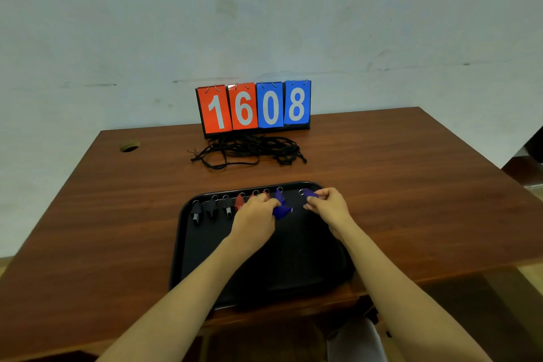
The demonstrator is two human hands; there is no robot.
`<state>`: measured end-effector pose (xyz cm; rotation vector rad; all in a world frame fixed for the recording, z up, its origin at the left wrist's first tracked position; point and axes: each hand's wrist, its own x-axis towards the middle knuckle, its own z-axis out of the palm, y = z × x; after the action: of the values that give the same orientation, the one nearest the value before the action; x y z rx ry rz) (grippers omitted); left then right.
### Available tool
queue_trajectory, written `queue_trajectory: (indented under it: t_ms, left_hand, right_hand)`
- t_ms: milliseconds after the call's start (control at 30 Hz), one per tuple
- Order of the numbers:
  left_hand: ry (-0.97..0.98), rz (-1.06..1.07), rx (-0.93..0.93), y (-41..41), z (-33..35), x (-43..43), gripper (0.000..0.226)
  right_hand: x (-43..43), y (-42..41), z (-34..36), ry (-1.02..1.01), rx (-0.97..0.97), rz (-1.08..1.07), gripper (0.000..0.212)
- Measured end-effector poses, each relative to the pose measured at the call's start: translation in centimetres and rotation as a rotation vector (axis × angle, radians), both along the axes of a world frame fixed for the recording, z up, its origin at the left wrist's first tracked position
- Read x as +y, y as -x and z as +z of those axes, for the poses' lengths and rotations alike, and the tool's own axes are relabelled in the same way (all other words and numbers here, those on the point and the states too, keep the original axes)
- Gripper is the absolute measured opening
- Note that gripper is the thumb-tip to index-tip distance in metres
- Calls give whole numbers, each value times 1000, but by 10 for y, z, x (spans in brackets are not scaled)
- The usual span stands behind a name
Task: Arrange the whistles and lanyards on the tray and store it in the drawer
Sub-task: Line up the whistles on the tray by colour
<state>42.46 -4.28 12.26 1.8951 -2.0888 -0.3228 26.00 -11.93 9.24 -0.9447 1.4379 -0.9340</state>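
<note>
While whistles line the tray's far edge, black, red, then blue, the left hand grips a blue whistle and the right hand pinches another blue at the row's right end. Lanyards (one black tangle) lie beyond the tray on the table, before the scoreboard.

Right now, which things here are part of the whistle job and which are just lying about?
Job: tray, black whistles, red whistles, blue whistles (left hand and right hand hold one each), lanyards.
Lying about: scoreboard, table hole.
</note>
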Motion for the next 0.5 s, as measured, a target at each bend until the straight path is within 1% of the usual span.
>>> queue_trajectory:
  t_ms: [67,100,133,167,233,267,300,400,500]
  left_hand:
    - [3,0,-14,1,0,-1,35]
    - [3,0,-14,1,0,-1,35]
    - [3,-1,-14,2,0,-2,34]
    - [4,-3,-15,2,0,-2,34]
    - [7,-1,-16,1,-1,-3,34]
    - [6,0,-16,1,-1,-4,34]
    - [5,2,-15,1,-1,-5,34]
    - [14,11,-9,-1,-2,-5,34]
    - [29,18,6,-4,-3,-4,33]
  right_hand:
    - [0,-4,0,34,-24,-129,17]
    - [0,-4,1,47,3,-179,17]
    - [0,-5,3,59,85,-194,19]
    - [-1,-5,3,69,234,-148,22]
    - [-3,-7,0,92,576,48,27]
    - [-3,-8,-2,107,700,129,29]
    - [-5,-10,-6,129,782,188,30]
    - [-6,-18,-8,186,854,255,26]
    - [-11,-26,-7,190,830,262,19]
